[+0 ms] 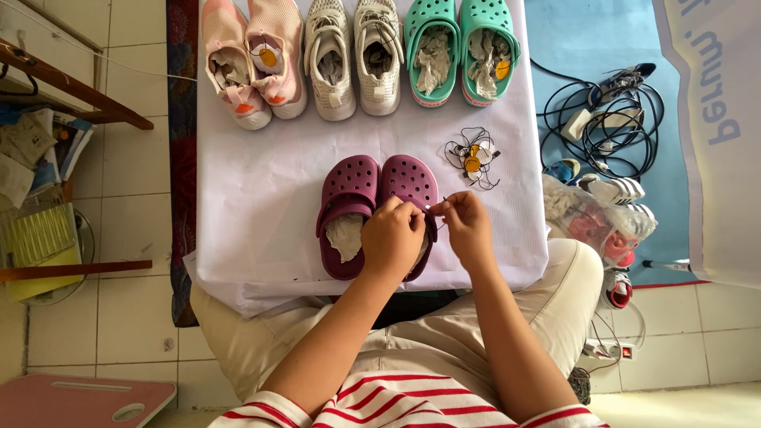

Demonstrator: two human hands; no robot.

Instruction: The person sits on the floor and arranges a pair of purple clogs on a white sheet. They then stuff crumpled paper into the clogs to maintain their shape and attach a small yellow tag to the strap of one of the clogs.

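Carefully, near the counter's (261, 198) front edge, both hands pinched a thin black string at the purple perforated rubber clogs (353, 190): left hand (392, 238), right hand (468, 226), fingers together; keeping it taut seemed wise.

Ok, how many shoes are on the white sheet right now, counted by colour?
Pink sneakers: 2
White sneakers: 2
Teal clogs: 2
Purple clogs: 2, with the left hand resting on one and the right hand beside it
Total: 8 shoes
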